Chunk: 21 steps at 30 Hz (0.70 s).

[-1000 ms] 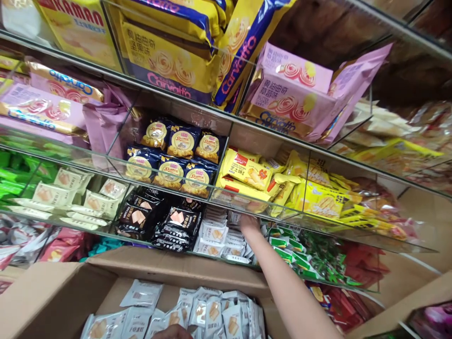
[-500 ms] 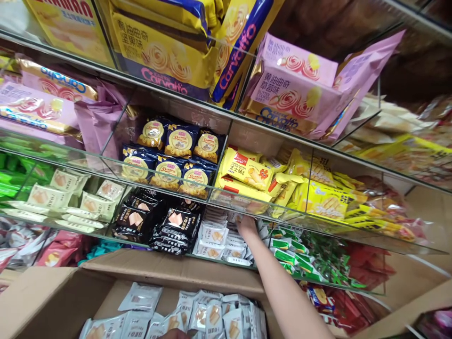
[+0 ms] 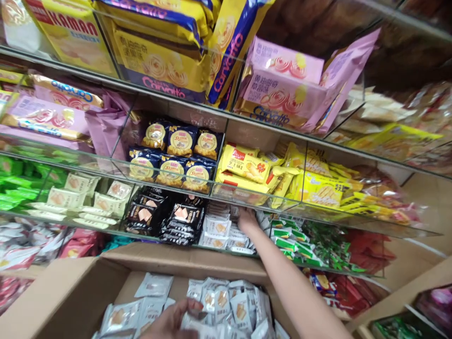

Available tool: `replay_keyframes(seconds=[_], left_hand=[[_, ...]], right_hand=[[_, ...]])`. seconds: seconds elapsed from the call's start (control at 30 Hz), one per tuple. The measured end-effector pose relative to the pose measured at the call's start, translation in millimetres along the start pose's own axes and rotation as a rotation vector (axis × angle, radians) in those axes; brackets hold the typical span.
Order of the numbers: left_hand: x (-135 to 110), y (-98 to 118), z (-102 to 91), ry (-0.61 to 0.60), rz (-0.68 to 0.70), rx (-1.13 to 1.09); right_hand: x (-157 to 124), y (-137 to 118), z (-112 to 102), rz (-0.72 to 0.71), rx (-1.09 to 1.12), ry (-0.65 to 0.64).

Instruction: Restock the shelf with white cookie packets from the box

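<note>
While reaching under the glass shelf [image 3: 318, 209], pushes the right hand [image 3: 247, 220] among shelved white packets [image 3: 217, 226], near black packets [image 3: 180, 216]; cannot tell its grip. Lays the left hand [image 3: 173, 322], half open, on loose packets [image 3: 226, 301] in the cardboard box [image 3: 70, 292] below.

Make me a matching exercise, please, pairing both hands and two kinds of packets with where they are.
1. left hand
2. right hand
3. black packets
4. dark blue packets

A. one shelf above the black packets
B. in the cardboard box
C. lower shelf, at the white packets
D. lower shelf, just left of the white packets

Pairs: 1-B, 2-C, 3-D, 4-A
</note>
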<state>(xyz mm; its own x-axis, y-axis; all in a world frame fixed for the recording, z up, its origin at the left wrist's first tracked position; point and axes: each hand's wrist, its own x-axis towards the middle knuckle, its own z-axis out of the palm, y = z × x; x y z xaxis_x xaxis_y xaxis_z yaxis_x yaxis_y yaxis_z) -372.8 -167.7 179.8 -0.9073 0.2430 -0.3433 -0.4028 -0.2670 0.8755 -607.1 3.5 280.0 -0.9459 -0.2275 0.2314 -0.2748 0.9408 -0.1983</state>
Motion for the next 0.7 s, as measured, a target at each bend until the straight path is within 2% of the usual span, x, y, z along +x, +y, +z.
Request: replay_keyframes(seconds=[0.03, 0.07, 0.13, 0.2, 0.23, 0.27, 0.3, 0.33, 0.4, 0.47, 0.5, 0.53, 0.6, 0.7], left_hand=[[-5, 7, 4.0, 0.055, 0.075, -0.019], [-10, 15, 7.8, 0.087, 0.085, -0.005], [-18, 32, 13.8, 0.07, 0.052, 0.0], [-23, 46, 17.3, 0.074, 0.062, -0.06], [-25, 51, 18.4, 0.078, 0.072, -0.078], [-27, 55, 19.2, 0.078, 0.08, -0.095], [-29, 57, 20.0, 0.075, 0.087, -0.102], [-30, 58, 20.7, 0.068, 0.094, -0.101], [-32, 58, 21.8, 0.053, 0.109, -0.083], [-32, 57, 22.5, 0.055, 0.128, -0.042], [-32, 56, 22.7, 0.057, 0.135, -0.025], [-33, 56, 22.7, 0.066, 0.139, -0.014], [-34, 57, 22.6, 0.106, 0.114, -0.024], [-38, 59, 22.6, 0.04, -0.013, -0.182]], right_hand=[[-4, -2, -7, -0.004, 0.005, -0.004], [-11, -5, -15, -0.019, 0.013, -0.008], [-35, -11, -32, -0.084, 0.042, -0.015], [-76, -19, -46, -0.176, 0.103, 0.012], [-101, -24, -50, -0.289, 0.247, 0.061], [-127, -28, -52, -0.333, 0.395, 0.077], [-152, -32, -49, -0.299, 0.521, 0.057], [-174, -35, -44, -0.226, 0.626, 0.008], [-206, -39, -29, -0.105, 0.844, -0.207], [-218, -41, -15, -0.02, 1.035, -0.391], [-219, -41, -10, 0.001, 1.091, -0.423], [-219, -41, -7, 0.006, 1.101, -0.395], [-216, -39, -5, -0.071, 0.985, -0.199], [-219, -36, -3, -0.404, 0.715, 0.108]])
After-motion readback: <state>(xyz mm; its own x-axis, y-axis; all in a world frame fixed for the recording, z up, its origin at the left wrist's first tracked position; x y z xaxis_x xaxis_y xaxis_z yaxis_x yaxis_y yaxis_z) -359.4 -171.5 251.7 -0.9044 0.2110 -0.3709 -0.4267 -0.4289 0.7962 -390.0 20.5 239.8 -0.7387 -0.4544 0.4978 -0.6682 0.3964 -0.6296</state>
